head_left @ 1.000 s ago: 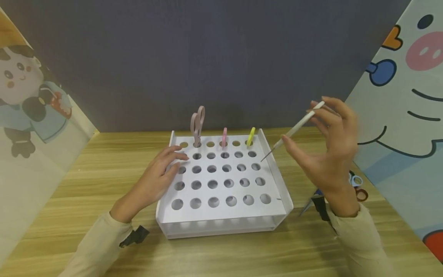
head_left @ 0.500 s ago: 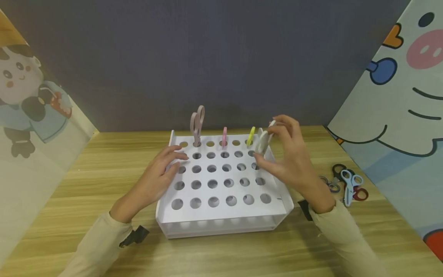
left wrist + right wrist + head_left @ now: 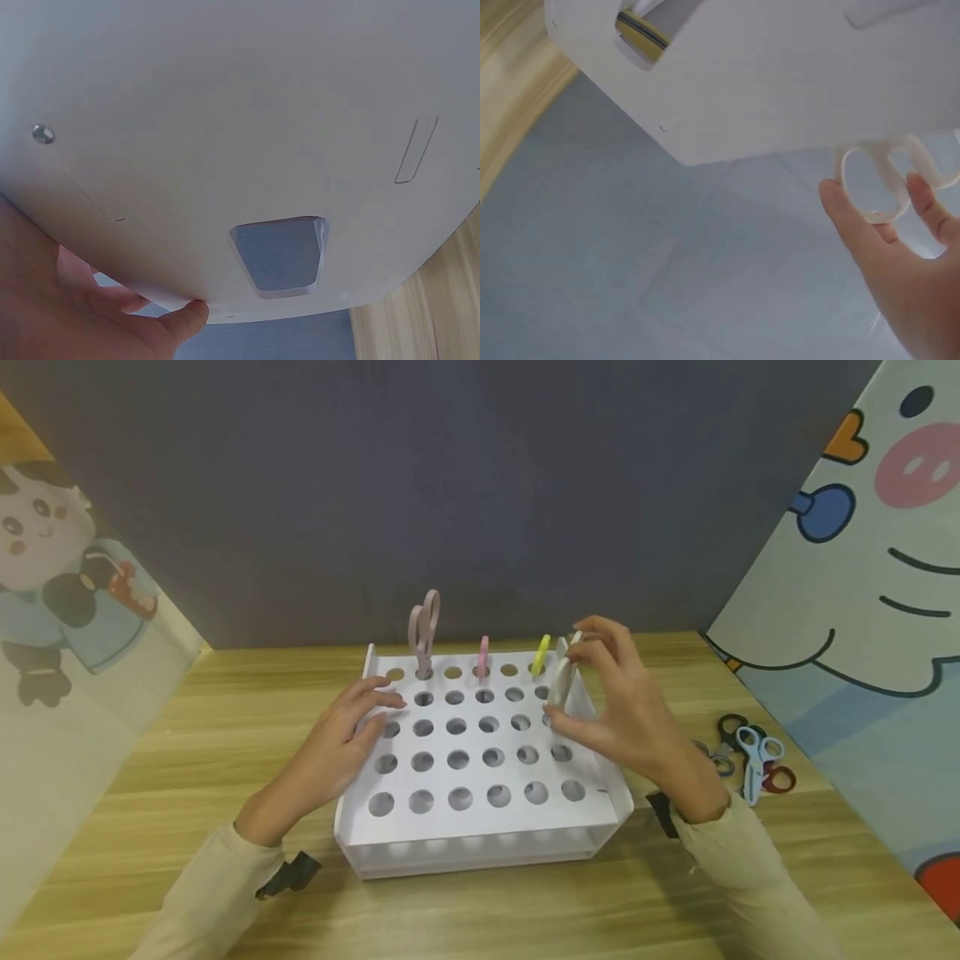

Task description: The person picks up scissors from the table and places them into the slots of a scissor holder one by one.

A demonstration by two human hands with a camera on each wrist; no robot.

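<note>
A white rack with rows of round holes stands on the table. My right hand pinches the white handles of scissors near the rack's back right. The head view shows them upright, their blades hidden. Both white finger loops show below the rack's edge in the right wrist view, with fingers and thumb at them. My left hand rests on the rack's left side, fingers spread over the holes. In the left wrist view its thumb touches the edge of the rack's side panel.
Mauve scissors, a pink handle and a yellow handle stand in the back row. Right of the rack lie scissors with light blue, black and red handles. A dark wall rises behind.
My right hand has carried the white scissors left and down to the rack, turning them from slanted to upright. Several scissors on the right came into view. My left hand has stayed put.
</note>
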